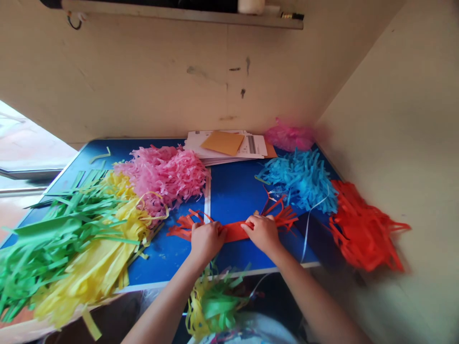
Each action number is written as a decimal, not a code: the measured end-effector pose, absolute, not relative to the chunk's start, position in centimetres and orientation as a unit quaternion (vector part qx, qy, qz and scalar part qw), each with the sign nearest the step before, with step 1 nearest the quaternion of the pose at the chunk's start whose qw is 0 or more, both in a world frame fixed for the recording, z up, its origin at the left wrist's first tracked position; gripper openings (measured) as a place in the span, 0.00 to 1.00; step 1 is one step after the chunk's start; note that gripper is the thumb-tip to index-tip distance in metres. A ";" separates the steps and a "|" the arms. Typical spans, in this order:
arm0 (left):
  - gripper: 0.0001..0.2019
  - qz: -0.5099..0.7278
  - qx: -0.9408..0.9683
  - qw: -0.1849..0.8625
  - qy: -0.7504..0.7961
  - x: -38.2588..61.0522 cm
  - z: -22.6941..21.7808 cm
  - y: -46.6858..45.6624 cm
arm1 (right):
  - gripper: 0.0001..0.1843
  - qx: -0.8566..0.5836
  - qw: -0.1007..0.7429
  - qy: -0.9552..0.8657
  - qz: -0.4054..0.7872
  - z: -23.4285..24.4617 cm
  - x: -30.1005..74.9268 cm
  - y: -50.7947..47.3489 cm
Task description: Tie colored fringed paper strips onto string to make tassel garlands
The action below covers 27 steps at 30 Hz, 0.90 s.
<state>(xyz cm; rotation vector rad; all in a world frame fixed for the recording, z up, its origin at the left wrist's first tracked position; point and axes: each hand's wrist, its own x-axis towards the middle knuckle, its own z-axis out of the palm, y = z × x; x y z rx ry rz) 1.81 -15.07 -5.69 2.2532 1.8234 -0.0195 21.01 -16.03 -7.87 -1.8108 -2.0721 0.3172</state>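
A strip of red tissue paper (234, 232) with fringed ends stretches between my two hands above the front of the blue table (233, 186). My left hand (208, 239) is closed round its left part, and red fringe sticks out beyond the knuckles. On the other side my right hand (263, 232) pinches the strip, its thumb pointing inward along the paper. More red fringe fans out behind that hand. Below the table edge, near my lap, hangs a bunch of green and yellow fringe (222, 301) by a white string.
Green fringe (64, 239), yellow fringe (103, 258) and pink fringe (168, 177) lie heaped on the left. Blue fringe (301, 179) and red fringe (366, 229) are at the right. Papers with an envelope (223, 143) and a pink plastic bag (290, 136) rest against the wall.
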 end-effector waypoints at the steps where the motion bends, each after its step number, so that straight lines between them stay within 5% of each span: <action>1: 0.15 -0.007 0.773 0.123 0.622 1.8 -5.7 -15.1 | 0.14 -0.646 0.182 -0.731 0.120 -7.8 21.0 -15.9; 8: 0.12 -0.007 0.778 0.123 0.615 1.7 -5.4 -15.3 | 0.12 -0.670 0.158 -0.709 0.150 -7.9 21.0 -15.6; 14: 0.08 0.098 0.849 -0.004 0.520 2.2 -5.0 -16.1 | 0.08 -0.640 0.216 -0.737 0.010 -7.2 21.1 -16.8; 19: 0.08 0.087 0.904 0.025 0.418 2.1 -4.8 -17.0 | 0.14 -0.444 0.201 -0.865 0.119 -7.3 23.2 -17.2; 24: 0.11 0.110 0.879 0.026 0.463 1.6 -5.3 -17.9 | 0.19 -0.442 0.204 -0.864 0.132 -7.5 24.6 -16.2; 27: 0.13 0.146 0.862 0.044 0.484 1.0 -5.9 -17.6 | 0.13 -0.429 0.209 -0.868 0.138 -7.5 24.8 -15.4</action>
